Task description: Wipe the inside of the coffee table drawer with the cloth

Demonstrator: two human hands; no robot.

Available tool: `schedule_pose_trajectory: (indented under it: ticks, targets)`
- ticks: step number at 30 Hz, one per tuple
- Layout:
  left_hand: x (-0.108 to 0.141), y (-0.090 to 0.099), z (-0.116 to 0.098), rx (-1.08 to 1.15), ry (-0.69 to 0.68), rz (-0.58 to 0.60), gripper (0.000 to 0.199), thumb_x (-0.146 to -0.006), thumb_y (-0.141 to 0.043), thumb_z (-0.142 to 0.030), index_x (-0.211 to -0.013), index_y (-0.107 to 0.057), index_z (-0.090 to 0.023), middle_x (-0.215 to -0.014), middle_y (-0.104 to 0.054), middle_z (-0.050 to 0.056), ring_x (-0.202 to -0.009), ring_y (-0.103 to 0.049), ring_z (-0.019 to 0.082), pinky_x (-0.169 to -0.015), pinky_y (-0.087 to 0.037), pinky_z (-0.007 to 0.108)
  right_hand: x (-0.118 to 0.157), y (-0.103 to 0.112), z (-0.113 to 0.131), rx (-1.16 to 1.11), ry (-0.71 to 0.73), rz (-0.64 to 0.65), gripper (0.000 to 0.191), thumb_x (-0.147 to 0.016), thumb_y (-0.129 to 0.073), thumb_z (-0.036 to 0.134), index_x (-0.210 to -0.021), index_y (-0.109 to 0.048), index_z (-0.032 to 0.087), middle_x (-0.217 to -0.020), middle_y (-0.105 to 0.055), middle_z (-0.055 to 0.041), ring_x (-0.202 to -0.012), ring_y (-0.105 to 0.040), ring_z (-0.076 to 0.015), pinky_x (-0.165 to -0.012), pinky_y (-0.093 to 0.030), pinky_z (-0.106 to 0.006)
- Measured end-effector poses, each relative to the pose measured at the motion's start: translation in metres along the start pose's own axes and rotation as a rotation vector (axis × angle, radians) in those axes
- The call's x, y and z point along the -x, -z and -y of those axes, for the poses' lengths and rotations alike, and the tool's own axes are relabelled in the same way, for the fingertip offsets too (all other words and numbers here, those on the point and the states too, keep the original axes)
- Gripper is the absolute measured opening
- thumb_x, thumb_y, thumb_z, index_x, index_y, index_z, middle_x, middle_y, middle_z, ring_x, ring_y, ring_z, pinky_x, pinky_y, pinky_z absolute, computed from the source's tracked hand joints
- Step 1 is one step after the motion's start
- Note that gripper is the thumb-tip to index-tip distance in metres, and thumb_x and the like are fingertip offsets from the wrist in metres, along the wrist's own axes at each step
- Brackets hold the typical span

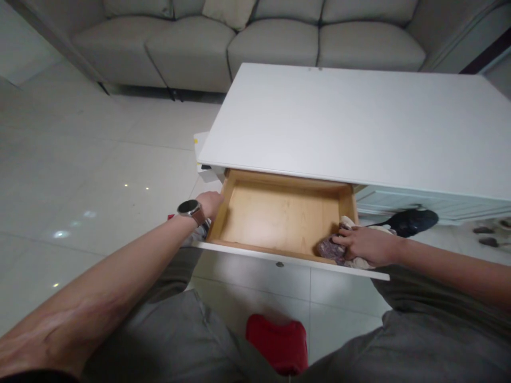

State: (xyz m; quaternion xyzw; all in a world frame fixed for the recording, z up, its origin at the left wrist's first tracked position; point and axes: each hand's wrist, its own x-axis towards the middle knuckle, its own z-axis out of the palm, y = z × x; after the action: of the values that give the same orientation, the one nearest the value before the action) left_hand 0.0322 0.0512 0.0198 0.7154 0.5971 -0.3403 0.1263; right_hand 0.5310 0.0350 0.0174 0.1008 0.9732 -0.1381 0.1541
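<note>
In the head view, low and right of middle, my right hand (369, 246) is clutching a rag (330, 249) on the drawer (275, 215). My left hand (211, 204) is curling by its left edge; I can't tell its grip. Leaning too hard could be tipping the drawer.

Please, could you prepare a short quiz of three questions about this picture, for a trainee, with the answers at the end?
1. True or false: the drawer is fully shut inside the white table.
2. Which hand holds the cloth? A) left only; B) right only; C) both.
3. Fill in the missing word: above the left hand, the person wears a ____ on the wrist.

Key:
1. False; it is pulled out.
2. B, the right hand.
3. Watch.
</note>
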Motion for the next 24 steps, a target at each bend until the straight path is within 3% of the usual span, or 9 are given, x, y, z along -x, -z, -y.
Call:
schedule_pose_trajectory:
  ticks: [4, 7, 11, 13, 19, 21, 24]
  targets:
    - [0.001, 0.001, -0.001, -0.017, 0.004, -0.006, 0.043, -0.064, -0.083, -0.018, -0.105, -0.077, -0.006, -0.11, -0.076, 0.024, -0.101, -0.074, 0.033, -0.081, -0.057, 0.031, -0.014, 0.002, -0.007, -0.032, -0.134, -0.035, 0.053, -0.077, -0.065, 0.017, -0.128, -0.071, 0.028, -0.122, -0.056, -0.0135, -0.107, -0.053, -0.0285, -0.084, -0.048, -0.038]
    - [0.004, 0.004, -0.003, -0.012, 0.0, 0.007, 0.041, -0.065, -0.082, -0.017, -0.104, -0.077, -0.005, -0.111, -0.075, 0.025, -0.101, -0.074, 0.033, -0.079, -0.057, 0.03, -0.036, -0.007, -0.008, 0.012, -0.226, -0.047, 0.067, -0.077, -0.063, 0.012, -0.141, -0.061, 0.033, -0.128, -0.054, -0.0142, -0.109, -0.053, -0.0291, -0.086, -0.048, -0.039]
    - [0.004, 0.006, -0.005, -0.013, 0.021, 0.014, 0.038, -0.066, -0.082, -0.016, -0.102, -0.078, -0.005, -0.11, -0.075, 0.026, -0.101, -0.074, 0.033, -0.078, -0.058, 0.03, -0.078, -0.024, -0.013, 0.02, -0.131, -0.02, 0.064, -0.081, -0.065, 0.012, -0.14, -0.061, 0.035, -0.138, -0.051, -0.015, -0.117, -0.051, -0.0301, -0.093, -0.045, -0.041]
    - [0.004, 0.005, -0.005, -0.01, 0.033, 0.004, 0.036, -0.066, -0.082, -0.013, -0.101, -0.078, -0.006, -0.108, -0.076, 0.025, -0.101, -0.074, 0.033, -0.08, -0.058, 0.031, -0.102, -0.028, -0.021, 0.02, -0.153, -0.034, 0.063, -0.083, -0.065, 0.015, -0.143, -0.059, 0.034, -0.144, -0.047, -0.0168, -0.123, -0.048, -0.0322, -0.097, -0.042, -0.044]
    - [0.003, 0.001, -0.003, 0.02, 0.045, -0.032, 0.039, -0.067, -0.081, -0.012, -0.105, -0.077, -0.006, -0.112, -0.074, 0.026, -0.105, -0.072, 0.034, -0.084, -0.058, 0.033, -0.187, -0.013, -0.044, -0.02, -0.53, -0.121, 0.071, -0.087, -0.064, 0.032, -0.156, -0.045, 0.031, -0.147, -0.04, -0.0193, -0.123, -0.044, -0.0367, -0.102, -0.038, -0.049]
    - [0.004, 0.001, -0.003, 0.028, 0.049, -0.032, 0.041, -0.067, -0.081, -0.01, -0.107, -0.076, -0.005, -0.113, -0.074, 0.026, -0.107, -0.072, 0.034, -0.085, -0.058, 0.034, -0.221, -0.004, -0.036, -0.03, -0.557, -0.151, 0.069, -0.089, -0.062, 0.036, -0.155, -0.045, 0.031, -0.145, -0.041, -0.0193, -0.123, -0.043, -0.0379, -0.099, -0.04, -0.048]
    - [0.005, 0.001, -0.004, 0.042, 0.045, -0.039, 0.04, -0.068, -0.081, -0.01, -0.107, -0.076, -0.004, -0.113, -0.074, 0.025, -0.107, -0.072, 0.034, -0.087, -0.058, 0.034, -0.275, 0.005, -0.006, -0.027, -0.428, -0.177, 0.063, -0.089, -0.061, 0.039, -0.151, -0.05, 0.033, -0.142, -0.043, -0.0182, -0.122, -0.042, -0.0393, -0.093, -0.043, -0.047]
